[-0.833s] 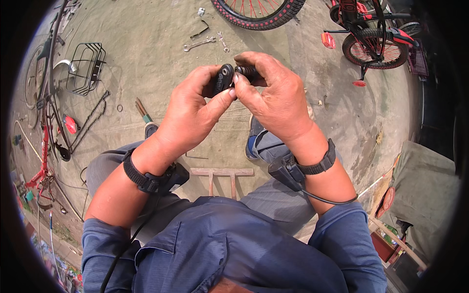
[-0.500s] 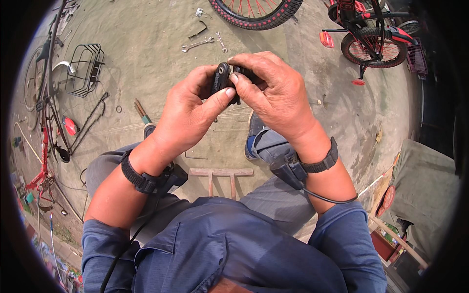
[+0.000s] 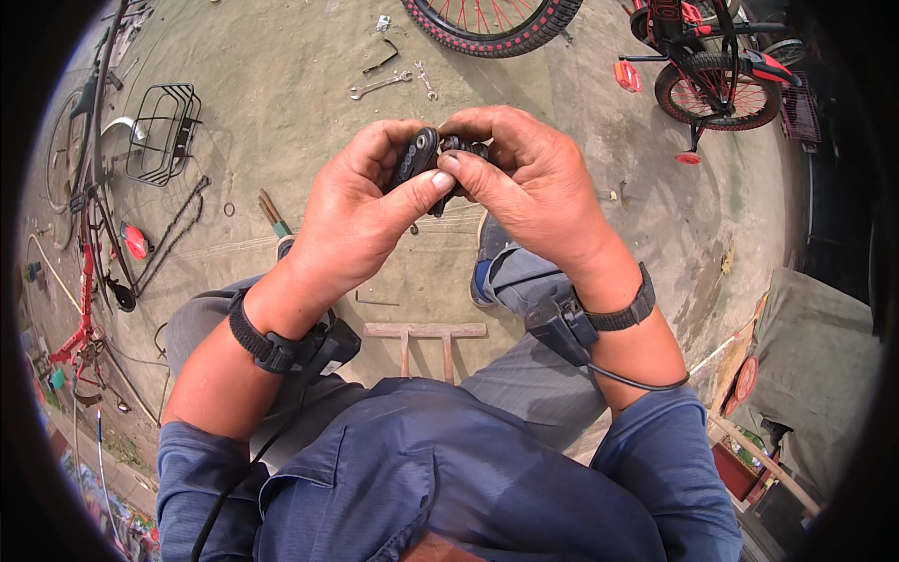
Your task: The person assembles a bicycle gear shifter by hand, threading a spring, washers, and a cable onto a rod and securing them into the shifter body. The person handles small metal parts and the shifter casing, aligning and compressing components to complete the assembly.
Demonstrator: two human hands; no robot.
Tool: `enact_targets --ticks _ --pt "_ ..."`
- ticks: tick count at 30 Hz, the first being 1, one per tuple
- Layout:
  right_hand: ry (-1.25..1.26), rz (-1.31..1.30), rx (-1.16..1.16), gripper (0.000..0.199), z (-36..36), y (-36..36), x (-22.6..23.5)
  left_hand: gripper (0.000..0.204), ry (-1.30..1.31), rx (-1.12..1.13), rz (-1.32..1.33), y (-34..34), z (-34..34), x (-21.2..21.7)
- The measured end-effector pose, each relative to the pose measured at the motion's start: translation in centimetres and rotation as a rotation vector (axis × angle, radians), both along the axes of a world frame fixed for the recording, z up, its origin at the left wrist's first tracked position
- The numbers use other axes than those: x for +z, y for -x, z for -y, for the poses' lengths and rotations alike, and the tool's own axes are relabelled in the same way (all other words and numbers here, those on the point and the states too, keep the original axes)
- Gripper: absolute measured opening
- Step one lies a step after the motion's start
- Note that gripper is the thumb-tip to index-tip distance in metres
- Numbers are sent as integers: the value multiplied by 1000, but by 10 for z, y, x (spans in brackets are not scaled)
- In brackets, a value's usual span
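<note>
Both my hands are raised together over the middle of the ground, thumbs almost meeting. My left hand (image 3: pixel 361 206) is closed around a small black bar-shaped part (image 3: pixel 415 159) with a rounded end and a pale round eye near its top. Pinched in my right hand (image 3: pixel 538 183) is a dark fitting (image 3: pixel 465 145), close against the bar. My fingers cover much of both, so I cannot tell whether the two pieces are joined, nor their exact kind.
Two open-ended wrenches (image 3: pixel 382 86) lie beyond my hands. A black wire basket (image 3: pixel 163 136) and a chain (image 3: pixel 173 234) are at left. A bicycle wheel (image 3: pixel 492 28) stands at the far side, a small bicycle (image 3: pixel 716 89) at right. Between my legs is a wooden stool (image 3: pixel 426 331).
Both hands have come slightly nearer to me and the black bar tilts more to the right at its top. More of the dark fitting shows by my right thumb.
</note>
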State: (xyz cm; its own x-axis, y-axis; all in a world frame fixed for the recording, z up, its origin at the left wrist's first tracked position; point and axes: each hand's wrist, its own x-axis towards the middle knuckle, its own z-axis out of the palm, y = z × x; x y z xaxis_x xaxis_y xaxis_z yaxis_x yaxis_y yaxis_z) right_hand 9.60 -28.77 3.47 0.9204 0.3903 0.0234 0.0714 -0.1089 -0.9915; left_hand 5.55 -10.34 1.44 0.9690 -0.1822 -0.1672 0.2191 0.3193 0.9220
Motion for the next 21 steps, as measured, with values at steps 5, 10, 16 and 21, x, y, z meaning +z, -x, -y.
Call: enact_targets --ticks 5,10,16,21 --pt "-89 -228 23 25 4 2 7 31 3 -32 -3 -1 -5 3" --pt "-173 -301 123 32 11 -2 5 29 8 -38 -16 -2 -8 4" --pt "-292 -410 205 39 21 -8 0 32 59 5 -6 -4 -11 5" --pt "-354 -461 219 38 22 -10 -2 29 79 23 9 -5 -10 8"
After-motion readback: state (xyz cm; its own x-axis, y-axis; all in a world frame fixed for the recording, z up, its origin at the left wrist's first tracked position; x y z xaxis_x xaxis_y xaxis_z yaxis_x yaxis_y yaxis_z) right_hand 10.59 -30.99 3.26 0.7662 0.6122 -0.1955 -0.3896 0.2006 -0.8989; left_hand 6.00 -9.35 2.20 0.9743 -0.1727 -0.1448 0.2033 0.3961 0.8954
